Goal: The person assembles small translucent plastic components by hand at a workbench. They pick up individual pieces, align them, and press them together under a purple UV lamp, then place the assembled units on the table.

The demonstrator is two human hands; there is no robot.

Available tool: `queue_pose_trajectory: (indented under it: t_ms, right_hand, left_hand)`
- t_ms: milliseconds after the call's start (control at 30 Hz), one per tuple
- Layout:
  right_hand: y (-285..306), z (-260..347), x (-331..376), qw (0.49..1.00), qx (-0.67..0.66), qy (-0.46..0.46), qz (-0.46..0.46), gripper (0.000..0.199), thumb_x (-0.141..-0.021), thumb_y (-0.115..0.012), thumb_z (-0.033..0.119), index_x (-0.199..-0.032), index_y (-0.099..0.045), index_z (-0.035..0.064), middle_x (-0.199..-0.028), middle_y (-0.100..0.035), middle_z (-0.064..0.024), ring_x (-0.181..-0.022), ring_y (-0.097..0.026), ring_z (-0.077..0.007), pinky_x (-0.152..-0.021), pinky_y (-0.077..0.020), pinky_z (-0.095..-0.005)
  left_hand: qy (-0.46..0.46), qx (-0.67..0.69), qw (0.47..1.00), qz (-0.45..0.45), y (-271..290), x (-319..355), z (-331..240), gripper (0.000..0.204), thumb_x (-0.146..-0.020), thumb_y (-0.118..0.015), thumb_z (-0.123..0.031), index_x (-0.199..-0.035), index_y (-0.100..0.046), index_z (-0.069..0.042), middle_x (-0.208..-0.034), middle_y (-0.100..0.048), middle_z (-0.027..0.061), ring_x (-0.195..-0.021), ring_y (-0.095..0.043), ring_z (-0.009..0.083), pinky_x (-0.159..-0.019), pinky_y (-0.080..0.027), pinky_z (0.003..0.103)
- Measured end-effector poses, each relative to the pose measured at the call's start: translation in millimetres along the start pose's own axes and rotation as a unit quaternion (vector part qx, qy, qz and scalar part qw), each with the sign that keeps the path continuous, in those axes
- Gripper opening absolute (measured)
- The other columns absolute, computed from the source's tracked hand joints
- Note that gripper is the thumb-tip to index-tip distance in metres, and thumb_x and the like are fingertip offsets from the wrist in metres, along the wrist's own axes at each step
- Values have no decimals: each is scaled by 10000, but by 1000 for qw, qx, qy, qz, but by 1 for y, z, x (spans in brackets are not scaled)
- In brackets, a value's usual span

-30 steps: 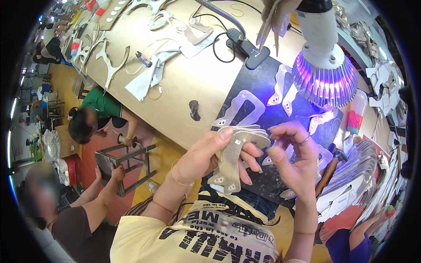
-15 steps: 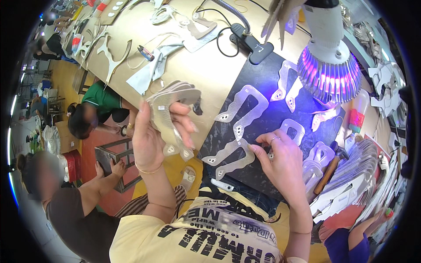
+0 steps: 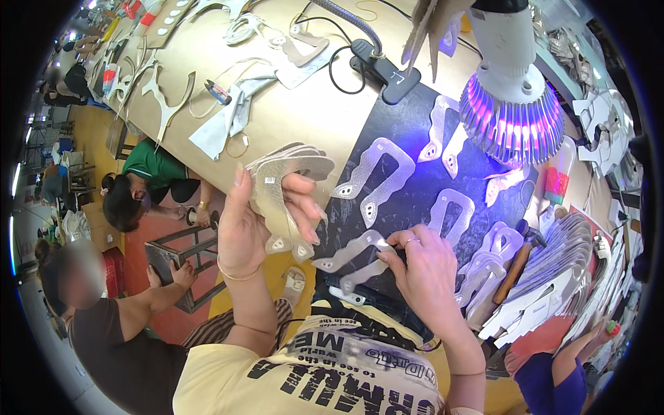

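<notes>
Left hand (image 3: 243, 238) and its stack of beige pieces (image 3: 269, 198) sit farther left than one second ago; right hand (image 3: 423, 271) has dropped from beside them to the dark mat (image 3: 400, 119). Left grip is clamped on the stack, near the table (image 3: 325, 114) edge. Right grip has fingertips at the bend of a pale U-shaped piece (image 3: 351, 248) near the mat's lower edge; whether they pinch it cannot be told. Similar pieces (image 3: 395, 173) lie beyond, beside a purple-lit lamp (image 3: 513, 117). Rightward lies a wooden-handled hammer (image 3: 510, 278).
</notes>
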State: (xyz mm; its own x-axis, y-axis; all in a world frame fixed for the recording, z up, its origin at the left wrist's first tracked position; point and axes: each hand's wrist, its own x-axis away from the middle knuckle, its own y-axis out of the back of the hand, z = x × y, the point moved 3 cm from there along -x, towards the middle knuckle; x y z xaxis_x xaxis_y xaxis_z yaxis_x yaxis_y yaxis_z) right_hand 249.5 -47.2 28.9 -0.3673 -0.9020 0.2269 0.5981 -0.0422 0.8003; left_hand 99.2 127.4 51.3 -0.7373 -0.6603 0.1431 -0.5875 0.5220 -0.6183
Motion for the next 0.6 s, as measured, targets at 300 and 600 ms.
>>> queue_pose_trajectory:
  t_ms: [300, 600]
  right_hand:
    - [12, 7, -18, 987, -155, 29, 27, 136, -828, -682, 199, -803, -640, 72, -719, -611, -100, -721, -633, -303, -636, -473, -428]
    - [47, 2, -87, 983, -36, 37, -178, 195, -831, -689, 237, -926, -665, 69, -817, -663, -105, -724, -644, -290, -652, -490, -389]
  left_hand:
    - [3, 15, 1000, 27, 0, -1, 0, 718, -1024, -165, -464, -1090, -562, 130, -845, -651, 273, -622, -665, 300, -596, -573, 371]
    - [52, -5, 999, -4, -13, 6, -1, 758, -1021, -153, -496, -1048, -572, 136, -806, -650, 283, -556, -662, 325, -510, -573, 364]
